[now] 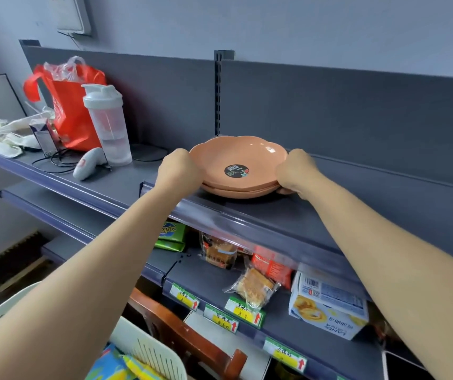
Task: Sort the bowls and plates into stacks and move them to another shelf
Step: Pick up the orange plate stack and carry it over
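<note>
Peach plate stack [247, 153] btwn L hand [179, 171] & R hand [296, 171], both gripping rims.

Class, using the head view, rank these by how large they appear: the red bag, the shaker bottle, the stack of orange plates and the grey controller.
1. Red bag and orange plate stack: about alike, and the plates sit nearer the camera, so unranked.
2. Shaker bottle.
3. Grey controller.

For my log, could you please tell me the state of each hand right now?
Left hand: grips the left rim of the peach plate stack.
Right hand: grips the stack's right rim.
</note>
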Motion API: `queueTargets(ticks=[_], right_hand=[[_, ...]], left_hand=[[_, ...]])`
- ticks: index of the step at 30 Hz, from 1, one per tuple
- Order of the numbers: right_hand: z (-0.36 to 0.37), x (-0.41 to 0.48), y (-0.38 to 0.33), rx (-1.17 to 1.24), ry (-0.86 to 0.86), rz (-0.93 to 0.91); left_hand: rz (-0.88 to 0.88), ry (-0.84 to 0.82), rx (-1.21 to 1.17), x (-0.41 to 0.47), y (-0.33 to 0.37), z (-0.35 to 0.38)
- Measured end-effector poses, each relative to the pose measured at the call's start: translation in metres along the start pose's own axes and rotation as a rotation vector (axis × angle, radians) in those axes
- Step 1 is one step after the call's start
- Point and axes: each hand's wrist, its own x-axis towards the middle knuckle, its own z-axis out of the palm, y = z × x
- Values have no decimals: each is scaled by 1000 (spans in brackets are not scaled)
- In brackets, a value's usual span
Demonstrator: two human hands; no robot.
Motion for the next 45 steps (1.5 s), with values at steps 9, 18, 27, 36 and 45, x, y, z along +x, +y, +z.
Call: queueTargets(ticks=[9,18,27,36,45], right_hand=[[-41,-36,22,20,124,-27],[-136,-142,94,39,309,50],[-224,-279,194,-51,485,272],[-272,-399,274,-112,690,655],[-282,-547,321,-35,964,1027]], left_hand=[[127,33,-199,-34,33,-2],[296,-78,-198,-150,93,19],[502,-296,-97,-297,147,65],[920,-595,-7,-402,203,130],[1128,-1078,-204,-537,230,182]])
